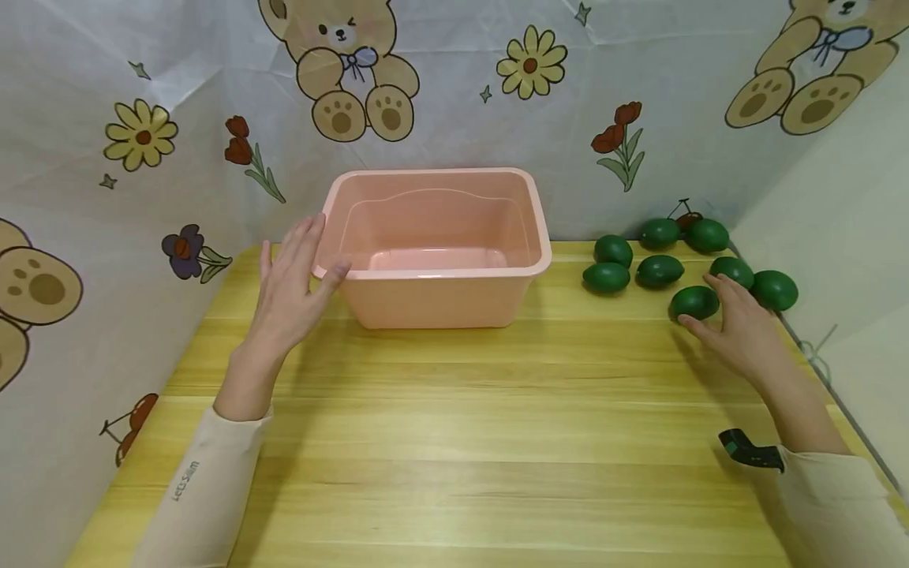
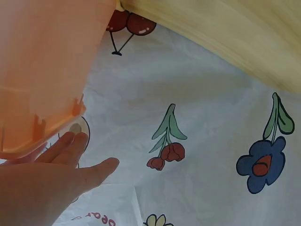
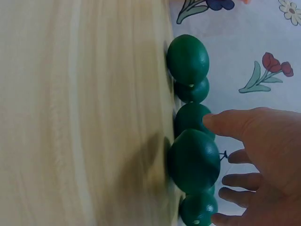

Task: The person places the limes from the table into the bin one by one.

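Observation:
A pink plastic basin [image 1: 433, 304] stands at the back of the wooden table. My left hand [image 1: 291, 292] is at its left rim, fingers extended and thumb apart; in the left wrist view this hand [image 2: 51, 179] lies alongside the basin's rim [image 2: 47, 136]. On the right, my right hand [image 1: 746, 327] hovers over a group of glossy dark green limes, its thumb beside the front lime [image 1: 694, 303]. Its fingers overlap another lime [image 1: 731, 271] behind. The right wrist view shows that hand [image 3: 268, 165] with fingers spread around the nearest lime [image 3: 194, 161].
Several more limes [image 1: 660, 270] lie toward the back right, some against the cloth. A patterned cloth [image 1: 454, 95] with bears and flowers hangs behind and at the left. A black strap piece [image 1: 751, 454] sticks out at the right sleeve. A white wall borders the table's right edge.

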Tool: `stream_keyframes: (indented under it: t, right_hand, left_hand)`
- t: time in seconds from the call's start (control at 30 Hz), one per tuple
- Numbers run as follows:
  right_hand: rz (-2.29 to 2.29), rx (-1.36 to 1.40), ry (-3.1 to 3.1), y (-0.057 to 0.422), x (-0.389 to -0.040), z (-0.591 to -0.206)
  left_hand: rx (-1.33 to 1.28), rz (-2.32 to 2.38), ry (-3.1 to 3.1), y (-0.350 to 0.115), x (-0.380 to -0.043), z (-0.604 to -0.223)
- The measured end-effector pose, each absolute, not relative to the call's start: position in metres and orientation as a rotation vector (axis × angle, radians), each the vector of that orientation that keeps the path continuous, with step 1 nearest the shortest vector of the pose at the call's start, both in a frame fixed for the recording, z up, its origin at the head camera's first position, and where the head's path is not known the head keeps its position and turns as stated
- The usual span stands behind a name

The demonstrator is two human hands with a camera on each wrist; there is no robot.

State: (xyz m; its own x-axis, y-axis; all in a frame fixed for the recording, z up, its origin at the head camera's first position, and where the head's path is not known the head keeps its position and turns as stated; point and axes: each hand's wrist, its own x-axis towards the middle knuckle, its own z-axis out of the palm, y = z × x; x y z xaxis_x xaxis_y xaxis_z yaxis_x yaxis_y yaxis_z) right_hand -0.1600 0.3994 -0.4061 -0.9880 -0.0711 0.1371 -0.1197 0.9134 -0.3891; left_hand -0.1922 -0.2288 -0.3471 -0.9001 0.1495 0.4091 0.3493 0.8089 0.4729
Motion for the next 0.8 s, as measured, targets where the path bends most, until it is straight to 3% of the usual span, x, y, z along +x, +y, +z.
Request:
stream_keyframes:
  t: [0.8]
  right_hand:
    - [0.637,0.152,-2.805,0.395,-0.171,-0.426]
  left_hand:
    - [-0.318,-1.028,-2.565,-0.225,-0.193,-0.363]
